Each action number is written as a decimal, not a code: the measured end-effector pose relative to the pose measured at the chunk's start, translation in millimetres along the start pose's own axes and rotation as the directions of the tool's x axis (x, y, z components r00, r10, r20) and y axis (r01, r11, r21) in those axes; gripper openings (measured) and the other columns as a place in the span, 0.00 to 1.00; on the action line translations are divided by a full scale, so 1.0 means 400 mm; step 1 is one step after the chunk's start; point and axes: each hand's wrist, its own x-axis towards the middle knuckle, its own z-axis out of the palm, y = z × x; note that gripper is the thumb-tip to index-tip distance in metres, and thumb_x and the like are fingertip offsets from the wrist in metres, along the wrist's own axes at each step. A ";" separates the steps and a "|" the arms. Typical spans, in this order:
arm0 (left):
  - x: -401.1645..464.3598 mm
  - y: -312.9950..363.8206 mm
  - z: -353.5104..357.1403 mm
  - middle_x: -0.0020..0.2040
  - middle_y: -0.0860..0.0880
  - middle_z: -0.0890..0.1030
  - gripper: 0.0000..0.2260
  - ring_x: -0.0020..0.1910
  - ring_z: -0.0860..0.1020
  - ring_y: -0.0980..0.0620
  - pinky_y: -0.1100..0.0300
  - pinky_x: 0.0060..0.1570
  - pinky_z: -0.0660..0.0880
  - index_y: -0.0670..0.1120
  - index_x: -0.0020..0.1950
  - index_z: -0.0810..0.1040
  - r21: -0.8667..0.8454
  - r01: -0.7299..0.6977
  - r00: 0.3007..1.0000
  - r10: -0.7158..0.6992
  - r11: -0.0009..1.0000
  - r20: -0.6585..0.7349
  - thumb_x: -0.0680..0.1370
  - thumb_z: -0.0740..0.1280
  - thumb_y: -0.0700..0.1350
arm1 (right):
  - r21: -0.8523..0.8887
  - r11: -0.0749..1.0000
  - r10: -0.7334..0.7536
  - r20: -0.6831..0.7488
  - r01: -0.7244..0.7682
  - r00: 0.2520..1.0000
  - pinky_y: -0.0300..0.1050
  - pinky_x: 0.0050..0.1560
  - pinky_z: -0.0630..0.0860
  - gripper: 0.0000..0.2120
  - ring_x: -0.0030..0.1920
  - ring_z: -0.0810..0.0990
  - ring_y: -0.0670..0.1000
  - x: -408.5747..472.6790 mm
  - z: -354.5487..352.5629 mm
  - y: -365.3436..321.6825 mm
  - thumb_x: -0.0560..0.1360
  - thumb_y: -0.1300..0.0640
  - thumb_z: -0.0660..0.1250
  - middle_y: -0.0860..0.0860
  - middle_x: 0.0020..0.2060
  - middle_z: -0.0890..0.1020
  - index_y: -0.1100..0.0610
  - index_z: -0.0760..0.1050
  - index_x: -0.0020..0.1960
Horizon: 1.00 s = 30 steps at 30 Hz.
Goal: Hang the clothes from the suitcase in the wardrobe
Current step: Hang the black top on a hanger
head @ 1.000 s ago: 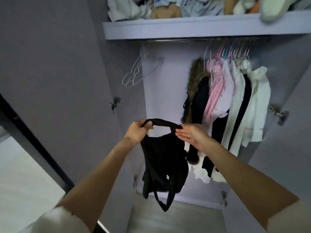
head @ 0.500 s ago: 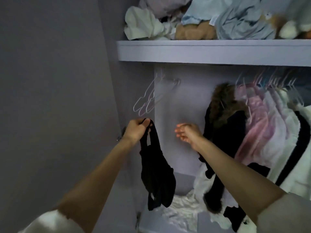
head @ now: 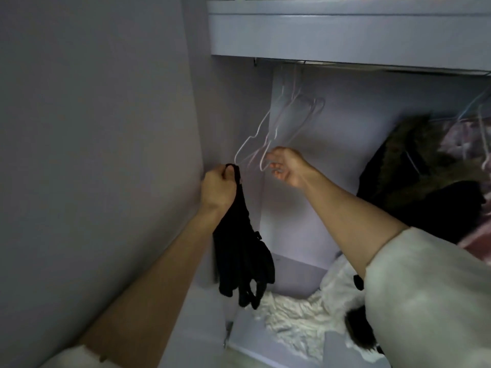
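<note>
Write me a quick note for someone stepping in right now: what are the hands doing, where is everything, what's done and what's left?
Left hand: grips the strap of a black garment, which hangs down from it.
Right hand: fingers at the lower end of the empty wire hangers, touching one; a firm hold cannot be confirmed.
The hangers hang on the rail under the shelf. Other clothes already hang to the right.
Done: garment brought to the wardrobe.
Left: take a hanger, put the garment on it, hang it on the rail.

Two hands [head: 218, 187] are seen, one black garment [head: 239, 251], one rail [head: 372, 65], one shelf [head: 345, 30]; the bare hangers [head: 281, 123] cannot be counted
</note>
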 end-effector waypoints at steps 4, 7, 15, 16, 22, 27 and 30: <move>-0.001 -0.008 0.001 0.48 0.34 0.80 0.15 0.49 0.78 0.37 0.53 0.47 0.73 0.33 0.48 0.77 0.042 0.001 1.000 -0.001 0.999 0.014 0.81 0.56 0.42 | 0.021 1.000 -0.005 0.024 0.004 1.000 0.28 0.21 0.58 0.10 0.25 0.64 0.44 0.014 0.013 -0.005 0.79 0.58 0.58 0.51 0.33 0.76 0.54 0.70 0.39; 0.002 -0.011 0.009 0.46 0.35 0.81 0.15 0.47 0.79 0.39 0.56 0.43 0.72 0.33 0.48 0.78 0.037 0.026 0.999 -0.027 0.999 0.018 0.81 0.57 0.42 | -0.054 0.991 -0.126 -0.026 0.124 0.992 0.28 0.18 0.54 0.12 0.16 0.62 0.42 0.018 0.004 -0.007 0.79 0.63 0.57 0.52 0.30 0.70 0.55 0.69 0.37; -0.043 0.016 0.034 0.37 0.48 0.78 0.10 0.43 0.76 0.47 0.61 0.45 0.71 0.43 0.41 0.76 -0.157 0.141 0.985 -0.123 0.978 0.121 0.79 0.59 0.38 | -0.090 0.960 -0.277 -0.137 0.266 0.951 0.29 0.17 0.55 0.15 0.14 0.61 0.41 -0.031 -0.093 -0.015 0.79 0.65 0.54 0.53 0.28 0.70 0.55 0.68 0.36; -0.058 0.015 0.041 0.36 0.48 0.77 0.10 0.44 0.77 0.46 0.58 0.49 0.74 0.45 0.39 0.75 -0.203 0.175 0.977 -0.144 0.963 0.160 0.79 0.59 0.38 | -0.124 0.955 -0.287 -0.140 0.271 0.948 0.29 0.17 0.56 0.15 0.14 0.61 0.40 -0.048 -0.112 -0.004 0.79 0.65 0.54 0.53 0.29 0.71 0.55 0.68 0.36; -0.128 0.032 0.073 0.37 0.46 0.78 0.09 0.40 0.77 0.48 0.55 0.49 0.75 0.44 0.42 0.75 -0.281 0.257 0.941 -0.173 0.925 0.291 0.79 0.59 0.36 | -0.175 0.943 -0.315 -0.191 0.283 0.930 0.30 0.17 0.58 0.15 0.14 0.62 0.40 -0.115 -0.220 0.015 0.79 0.65 0.53 0.53 0.29 0.70 0.55 0.67 0.36; -0.198 0.060 0.101 0.40 0.48 0.78 0.09 0.37 0.78 0.52 0.59 0.48 0.75 0.37 0.58 0.74 -0.349 0.293 0.930 -0.180 0.890 0.322 0.80 0.59 0.37 | -0.272 0.939 -0.267 -0.195 0.209 0.944 0.30 0.16 0.59 0.15 0.14 0.64 0.41 -0.214 -0.289 0.075 0.79 0.65 0.54 0.54 0.28 0.72 0.56 0.67 0.35; -0.257 0.072 0.113 0.43 0.46 0.78 0.10 0.37 0.78 0.53 0.64 0.36 0.77 0.39 0.61 0.72 -0.361 0.334 0.906 -0.190 0.870 0.379 0.80 0.59 0.37 | -0.350 0.925 -0.217 -0.173 0.146 0.961 0.30 0.17 0.61 0.14 0.16 0.68 0.40 -0.307 -0.350 0.203 0.80 0.65 0.54 0.54 0.29 0.73 0.58 0.67 0.36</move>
